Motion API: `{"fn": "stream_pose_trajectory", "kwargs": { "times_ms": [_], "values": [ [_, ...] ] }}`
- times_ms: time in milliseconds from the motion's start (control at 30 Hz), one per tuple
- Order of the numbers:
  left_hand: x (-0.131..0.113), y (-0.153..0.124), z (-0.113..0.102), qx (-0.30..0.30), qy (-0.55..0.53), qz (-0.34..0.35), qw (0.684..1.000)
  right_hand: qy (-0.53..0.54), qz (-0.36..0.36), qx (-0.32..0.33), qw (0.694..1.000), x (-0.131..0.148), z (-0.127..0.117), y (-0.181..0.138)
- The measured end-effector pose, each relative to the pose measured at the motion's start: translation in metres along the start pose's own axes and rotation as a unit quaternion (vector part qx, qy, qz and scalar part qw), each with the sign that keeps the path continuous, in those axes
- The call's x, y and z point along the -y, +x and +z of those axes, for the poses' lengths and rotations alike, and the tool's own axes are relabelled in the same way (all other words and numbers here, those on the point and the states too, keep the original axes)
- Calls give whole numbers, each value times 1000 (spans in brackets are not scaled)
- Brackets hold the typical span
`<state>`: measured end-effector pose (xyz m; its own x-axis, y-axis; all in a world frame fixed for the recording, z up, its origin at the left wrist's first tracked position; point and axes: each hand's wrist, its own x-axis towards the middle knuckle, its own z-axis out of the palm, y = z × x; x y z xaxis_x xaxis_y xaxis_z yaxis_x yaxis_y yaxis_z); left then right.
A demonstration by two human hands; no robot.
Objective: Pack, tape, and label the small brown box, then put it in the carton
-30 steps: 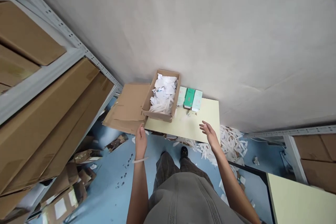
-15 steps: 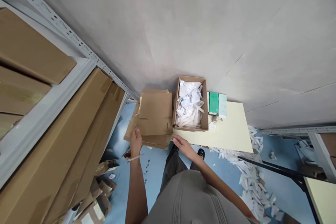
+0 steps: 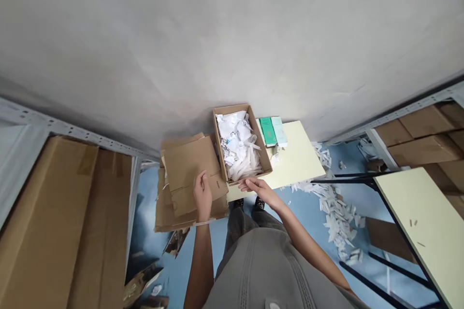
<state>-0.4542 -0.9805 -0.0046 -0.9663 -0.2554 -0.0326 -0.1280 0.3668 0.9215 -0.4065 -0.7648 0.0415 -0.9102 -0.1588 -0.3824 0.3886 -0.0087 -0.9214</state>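
Observation:
My left hand (image 3: 203, 196) is over the flattened cardboard sheets (image 3: 186, 166), its fingers loosely apart with nothing in them. Whether it touches the top sheet I cannot tell. Near the front edge of an open cardboard box (image 3: 268, 165) is my right hand (image 3: 260, 189), open and empty, fingers stretched to the left. Crumpled white paper (image 3: 237, 137) fills this box, which stands tilted slightly on the cream table (image 3: 299, 154). To its right lie a green book or box (image 3: 268, 131) and a paler green one (image 3: 279, 130).
A metal rack with large cartons (image 3: 54, 222) rises on the left. Paper scraps (image 3: 331, 217) cover the floor at the right. A second cream table (image 3: 420, 222) with black legs stands at the lower right, before more stacked cartons (image 3: 426, 147). A grey wall is behind.
The view has turned right. My left hand has let go of the cardboard's near left edge and moved right over the sheets. My right hand is now closer to the box's front edge.

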Motion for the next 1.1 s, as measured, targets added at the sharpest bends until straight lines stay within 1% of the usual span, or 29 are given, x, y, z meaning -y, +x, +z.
{"fn": "stream_pose_trajectory", "kwargs": {
  "times_ms": [33, 100, 167, 233, 300, 367, 433, 500, 600, 667, 767, 867, 967, 1033, 1100],
  "values": [
    [-14, 2, 7, 11, -10, 21, 1000, 18, -6, -25, 1000, 5, -14, -2],
    [-42, 7, 22, 37, -27, 59, 997, 33, -21, -96, 995, 10, -46, -6],
    [-67, 10, 39, 70, -46, 88, 993, 24, -20, -175, 984, 8, -83, -9],
    [-89, 7, 59, 107, -67, 100, 987, -4, 2, -250, 968, -4, -121, -6],
    [-106, -2, 82, 146, -90, 99, 980, -50, 34, -313, 948, -20, -157, 5],
    [-119, -17, 107, 187, -104, 90, 973, -105, 61, -341, 932, -34, -190, 25],
    [-128, -37, 133, 221, -105, 71, 967, -163, 83, -333, 925, -42, -219, 51],
    [-133, -56, 158, 246, -96, 36, 964, -234, 99, -315, 914, -44, -242, 81],
    [-137, -80, 189, 255, -87, -21, 963, -335, 131, -285, 888, -43, -267, 125],
    [-139, -90, 203, 248, -80, -51, 964, -379, 155, -260, 875, -46, -277, 148],
    [-143, -96, 213, 234, -58, -88, 966, -408, 168, -213, 872, -58, -287, 168],
    [-145, -96, 215, 209, -45, -110, 971, -405, 160, -186, 881, -72, -299, 169],
    [-145, -93, 214, 184, -44, -112, 976, -406, 160, -184, 881, -81, -311, 164],
    [-144, -91, 214, 176, -39, -105, 978, -419, 164, -191, 872, -80, -315, 164],
    [-145, -90, 214, 177, -33, -95, 979, -440, 166, -201, 859, -74, -313, 169]
  ]
}}
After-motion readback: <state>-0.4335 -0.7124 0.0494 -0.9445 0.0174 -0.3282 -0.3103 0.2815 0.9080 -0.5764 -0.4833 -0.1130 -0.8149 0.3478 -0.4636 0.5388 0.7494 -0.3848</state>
